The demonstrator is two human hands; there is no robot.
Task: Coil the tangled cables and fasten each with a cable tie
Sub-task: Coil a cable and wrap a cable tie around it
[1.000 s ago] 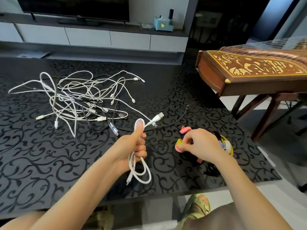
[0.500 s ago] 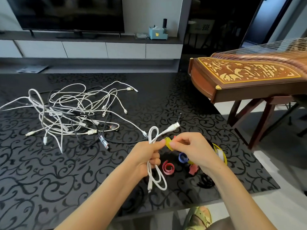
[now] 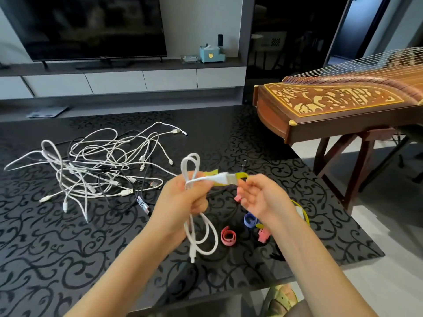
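The left hand (image 3: 180, 197) is gripping the coiled white cable (image 3: 189, 227). The right hand (image 3: 261, 197) is pinching a yellow tie (image 3: 242, 175) next to its plug (image 3: 223, 178).

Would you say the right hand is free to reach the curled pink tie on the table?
Probably yes: the curled pink tie lies uncovered near the right hand, though that hand pinches a yellow tie.

- Table (image 3: 68, 259): carries the items below.
- Tangled cables (image 3: 96, 170): on the table's left half, toward the far edge.
- Coiled cable (image 3: 201, 234): in the left hand (image 3: 183, 200), above the table's middle.
- Cable tie (image 3: 241, 176): between the coiled cable and the right hand (image 3: 258, 197).
- Loose ties (image 3: 229, 236): on the table, under the right hand, toward the right edge.
- Zither (image 3: 332, 104): beyond the right edge.
- Television (image 3: 91, 26): behind the far edge.
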